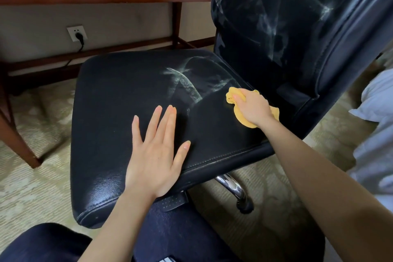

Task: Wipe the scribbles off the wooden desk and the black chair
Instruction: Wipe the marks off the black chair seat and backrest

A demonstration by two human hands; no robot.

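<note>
pressing yellow cloth (244,120) onto chair seat (119,91), right grip (252,105) clutches it; left grip (157,149) flat

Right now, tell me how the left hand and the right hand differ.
The left hand lies flat, fingers spread, holding nothing; the right hand grips a yellow cloth. The left hand is near the front of the black seat, the right hand by the backrest. Both rest on it.

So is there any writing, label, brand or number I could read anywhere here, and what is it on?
None can be read.
The white marks on the black chair seat and backrest are smeared scribbles, not letters.
The wall socket shows no print.
</note>
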